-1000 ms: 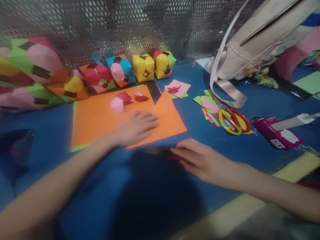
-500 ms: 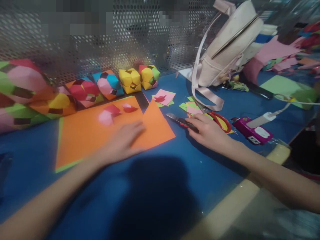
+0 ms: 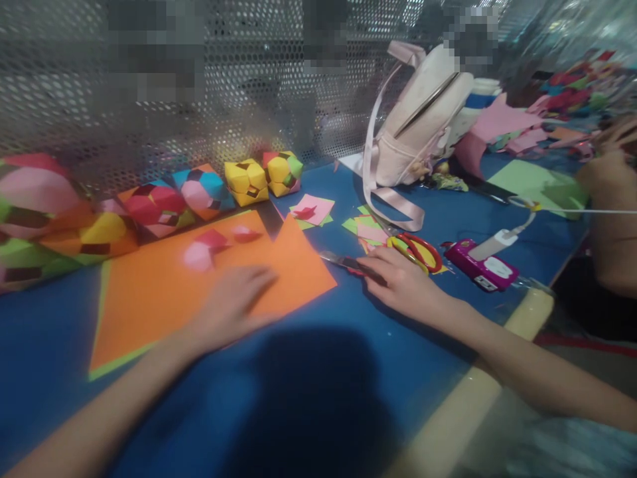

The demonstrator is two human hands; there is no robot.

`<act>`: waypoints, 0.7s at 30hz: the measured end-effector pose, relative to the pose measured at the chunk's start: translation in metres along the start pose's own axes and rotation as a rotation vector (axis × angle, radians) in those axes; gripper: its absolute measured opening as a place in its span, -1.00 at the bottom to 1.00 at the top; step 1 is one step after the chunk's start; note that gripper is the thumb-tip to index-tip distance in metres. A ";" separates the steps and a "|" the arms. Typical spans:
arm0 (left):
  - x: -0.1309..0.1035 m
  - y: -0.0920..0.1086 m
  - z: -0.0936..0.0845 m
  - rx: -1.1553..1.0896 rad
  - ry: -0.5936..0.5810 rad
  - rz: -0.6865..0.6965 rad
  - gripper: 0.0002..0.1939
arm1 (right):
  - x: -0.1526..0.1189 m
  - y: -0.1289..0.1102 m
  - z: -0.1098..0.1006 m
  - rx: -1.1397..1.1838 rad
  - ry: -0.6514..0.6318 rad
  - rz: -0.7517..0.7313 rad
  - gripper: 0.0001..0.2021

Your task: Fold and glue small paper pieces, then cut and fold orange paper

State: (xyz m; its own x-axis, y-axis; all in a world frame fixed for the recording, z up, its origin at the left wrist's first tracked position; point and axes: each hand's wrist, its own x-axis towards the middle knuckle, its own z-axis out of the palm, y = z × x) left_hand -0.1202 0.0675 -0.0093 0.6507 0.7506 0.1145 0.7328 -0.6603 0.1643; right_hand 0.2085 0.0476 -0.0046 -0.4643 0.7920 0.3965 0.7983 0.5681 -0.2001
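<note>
My left hand [image 3: 233,302] lies flat on the orange paper [image 3: 144,292], which rests over a light green sheet on the blue table [image 3: 199,425]. Its fingers stretch out and nothing is in them. At the paper's right part is a pointed, folded-looking orange piece [image 3: 301,265]. My right hand [image 3: 398,279] is closed around a dark-handled knife [image 3: 368,269], whose blade points left, near that piece's right edge. Small pink and red folded papers [image 3: 199,252] sit on the orange paper. Beyond my right hand lie red and yellow-handled scissors [image 3: 421,252].
Folded paper shapes [image 3: 246,181] line the back left, before a perforated metal panel [image 3: 223,86]. A pale bag [image 3: 413,126], small paper squares [image 3: 313,209] and a purple device with a cable [image 3: 480,265] stand or lie to the right. Another person's arm [image 3: 614,219] shows at the right edge.
The camera view has shifted, so most things appear further left and the back row lower. Another person's arm has come into view at right. Both hands hold nearly the same places on the table.
</note>
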 end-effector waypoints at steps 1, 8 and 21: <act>0.000 0.000 0.000 0.003 0.000 -0.001 -0.32 | 0.000 -0.001 -0.001 0.008 0.019 0.000 -0.72; 0.001 0.002 -0.002 -0.028 -0.004 -0.021 -0.33 | 0.001 -0.002 -0.002 0.028 0.041 0.012 -0.73; -0.007 -0.002 0.001 -0.077 0.078 0.003 -0.36 | 0.002 -0.002 0.001 0.054 0.122 -0.030 -0.75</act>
State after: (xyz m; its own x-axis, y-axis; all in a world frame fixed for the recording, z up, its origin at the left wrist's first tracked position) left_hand -0.1260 0.0636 -0.0111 0.6330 0.7502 0.1910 0.7116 -0.6610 0.2383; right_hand 0.2055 0.0483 -0.0041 -0.4350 0.7431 0.5085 0.7612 0.6051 -0.2332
